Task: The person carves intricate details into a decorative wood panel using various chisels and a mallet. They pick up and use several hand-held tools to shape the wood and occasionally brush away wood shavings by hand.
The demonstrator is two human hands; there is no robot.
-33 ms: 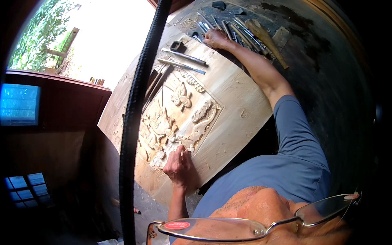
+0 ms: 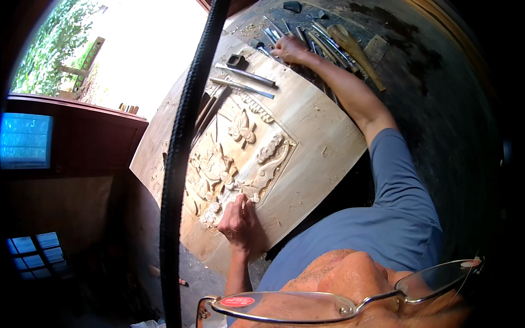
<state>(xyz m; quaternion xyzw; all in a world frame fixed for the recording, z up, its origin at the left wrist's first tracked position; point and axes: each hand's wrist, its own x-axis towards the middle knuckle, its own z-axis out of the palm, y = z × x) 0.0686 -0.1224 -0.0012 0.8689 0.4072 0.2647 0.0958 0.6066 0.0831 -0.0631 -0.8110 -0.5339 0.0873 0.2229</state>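
A pale wooden panel [image 2: 314,164] carved in relief lies before me, with leaf and scroll shapes [image 2: 243,128] standing up from its sunken field. My left hand [image 2: 238,221] rests on the panel's near part, fingers curled closed beside the carving; whatever they may hold is hidden. At the far edge, my right hand [image 2: 291,50] is among loose chisels [image 2: 270,36], its fingers bent and pressed together. I cannot make out what is in them. Nearer on the panel lie two metal-shafted chisels, a thick one [image 2: 251,76] and a slimmer one [image 2: 243,87].
A wooden mallet [image 2: 355,53] lies right of more carving tools [image 2: 331,49] on the dark worktop [image 2: 404,71]. A small dark block [image 2: 237,61] sits on the panel's far corner. A black cable [image 2: 183,142] crosses the view. More tools [image 2: 205,117] lie partly behind it.
My right hand has shifted very slightly left and its forearm slightly right among the tools. My left hand stays in place.
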